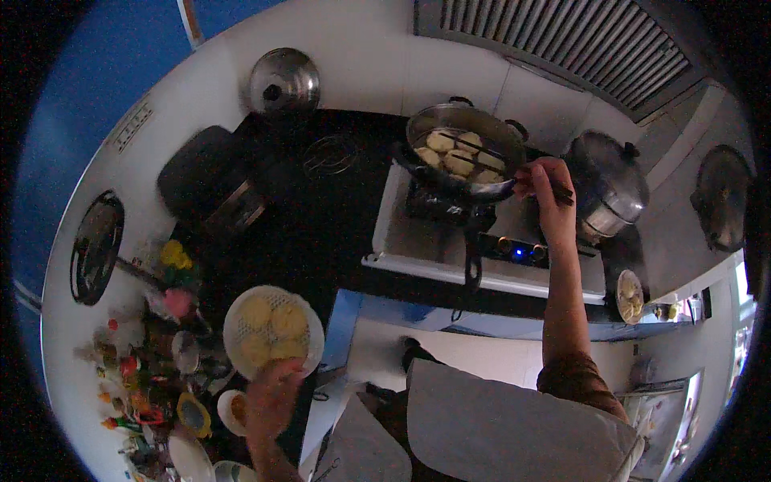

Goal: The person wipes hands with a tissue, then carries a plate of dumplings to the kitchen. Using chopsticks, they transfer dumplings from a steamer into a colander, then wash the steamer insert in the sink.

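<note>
My right hand (548, 181) grips a pair of dark chopsticks (564, 194) at the right side of a metal pan (512, 135) on the stove. The chopsticks reach across the pan, over several round, pale dough pieces (459, 164) lying in it. On the left, my left hand (274, 391) is blurred, its fingertips by the near rim of a white plate (232, 328). Several flat, yellowish round pieces (290, 319) lie on that plate, over a surface patterned with dots. Whether the left fingers grip the rim cannot be made out.
The stove (391, 241) has lit control knobs (521, 252). A lidded steamer pot (608, 193) stands to its right, near a plate of food (630, 295). A black appliance (205, 175), a wire rack (331, 155) and a leaning lid (284, 81) are at back left. A small bowl (226, 413) sits beside my left hand.
</note>
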Demonstrator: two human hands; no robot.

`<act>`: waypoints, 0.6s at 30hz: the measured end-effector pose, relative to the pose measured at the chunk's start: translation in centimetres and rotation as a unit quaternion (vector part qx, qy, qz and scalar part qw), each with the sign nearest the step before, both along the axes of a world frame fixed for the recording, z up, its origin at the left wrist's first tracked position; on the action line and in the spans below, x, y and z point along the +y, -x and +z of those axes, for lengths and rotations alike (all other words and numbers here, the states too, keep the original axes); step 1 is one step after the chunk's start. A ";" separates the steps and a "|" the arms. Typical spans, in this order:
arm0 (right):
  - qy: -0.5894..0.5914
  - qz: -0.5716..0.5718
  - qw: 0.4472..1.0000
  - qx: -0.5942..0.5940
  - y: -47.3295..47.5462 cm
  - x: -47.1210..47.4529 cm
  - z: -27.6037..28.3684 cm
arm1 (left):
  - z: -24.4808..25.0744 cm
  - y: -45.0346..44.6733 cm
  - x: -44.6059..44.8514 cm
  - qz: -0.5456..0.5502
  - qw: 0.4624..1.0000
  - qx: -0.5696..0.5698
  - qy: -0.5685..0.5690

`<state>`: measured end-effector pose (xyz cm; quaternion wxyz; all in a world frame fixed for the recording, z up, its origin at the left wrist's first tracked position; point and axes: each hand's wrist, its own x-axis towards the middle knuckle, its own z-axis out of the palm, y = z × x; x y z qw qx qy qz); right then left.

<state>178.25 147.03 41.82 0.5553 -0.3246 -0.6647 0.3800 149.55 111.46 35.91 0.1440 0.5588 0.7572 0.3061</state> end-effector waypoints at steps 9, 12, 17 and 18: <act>-0.113 -0.011 0.939 -0.324 -0.6 11.7 -4.9 | -4.9 -8.7 14.4 -0.085 0.969 -0.214 0.094; -0.157 0.017 0.916 -0.369 0.3 12.7 -5.8 | -5.2 -9.0 15.2 -0.056 0.958 -0.244 0.138; -0.265 0.044 0.859 -0.435 1.0 13.1 -6.4 | -5.5 -8.3 15.9 -0.076 0.977 -0.174 0.097; -0.281 0.045 0.852 -0.440 1.0 13.2 -6.5 | -5.5 -8.1 16.1 -0.077 0.975 -0.188 0.091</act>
